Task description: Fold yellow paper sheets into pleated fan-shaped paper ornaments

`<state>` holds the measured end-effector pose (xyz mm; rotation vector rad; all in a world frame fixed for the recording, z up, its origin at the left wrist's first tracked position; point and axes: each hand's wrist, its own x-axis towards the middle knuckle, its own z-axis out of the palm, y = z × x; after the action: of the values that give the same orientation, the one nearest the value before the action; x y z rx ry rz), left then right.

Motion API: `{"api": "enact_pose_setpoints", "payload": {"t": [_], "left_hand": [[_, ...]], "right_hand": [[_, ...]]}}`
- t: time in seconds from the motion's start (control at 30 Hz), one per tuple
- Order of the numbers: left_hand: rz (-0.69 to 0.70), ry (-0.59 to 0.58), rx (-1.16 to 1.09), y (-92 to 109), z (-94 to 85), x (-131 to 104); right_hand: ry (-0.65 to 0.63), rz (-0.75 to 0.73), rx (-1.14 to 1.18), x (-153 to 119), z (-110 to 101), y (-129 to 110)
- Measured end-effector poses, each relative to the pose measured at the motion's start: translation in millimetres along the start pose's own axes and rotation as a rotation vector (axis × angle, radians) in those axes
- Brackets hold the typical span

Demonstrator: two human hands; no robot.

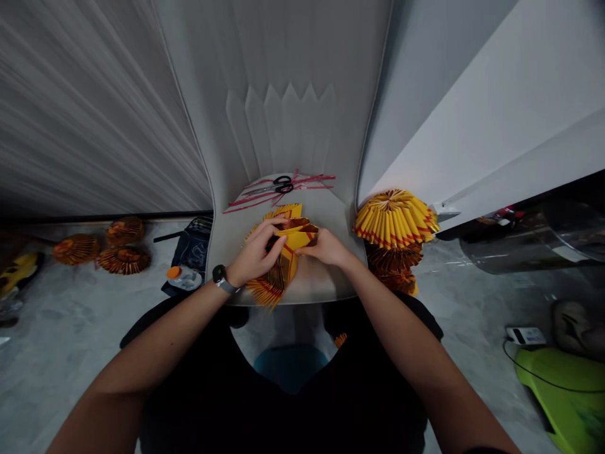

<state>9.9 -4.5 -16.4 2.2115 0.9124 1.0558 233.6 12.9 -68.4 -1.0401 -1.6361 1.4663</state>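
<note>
Yellow pleated paper [299, 240] with red stripes is between my hands, above the seat of a grey chair [326, 280]. My left hand [255, 253], with a watch on its wrist, is closed on the left part of the folds, its thumb and fingers around them. The right end is pinched by my right hand [324, 246]. Fanned pleats of the paper hang below my left hand over the seat's front edge. Behind the hands, black-handled scissors [283, 184] lie on several red plastic strips [246, 203].
Stacked yellow pleated paper rounds [396, 217] stand right of the chair. More rounds [123, 258] sit on the floor at left, near a bottle with an orange cap [183, 277] on dark cloth. A white panel [472, 139] rises at right; a green plastic object [562, 384] lies below.
</note>
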Motion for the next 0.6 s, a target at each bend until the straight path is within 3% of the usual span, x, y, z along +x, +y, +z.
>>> {"api": "enact_pose_setpoints", "payload": {"t": [0.27,0.37,0.5,0.6], "left_hand": [[0.004,0.01,0.01,-2.7,1.6,8.2],[0.02,-0.019,0.008,0.0,2.2,7.4],[0.039,-0.027,0.032,2.9,1.4,6.1],[0.063,-0.037,0.037,3.4,0.9,5.2]], "right_hand": [[-0.068,0.063,0.04,-3.5,-6.5,7.9],[-0.022,0.037,-0.066,-4.6,-5.6,8.2],[0.036,-0.116,-0.151,-12.5,-12.3,-6.8],[0.203,-0.167,-0.36,-25.7,-19.8,-30.4]]}}
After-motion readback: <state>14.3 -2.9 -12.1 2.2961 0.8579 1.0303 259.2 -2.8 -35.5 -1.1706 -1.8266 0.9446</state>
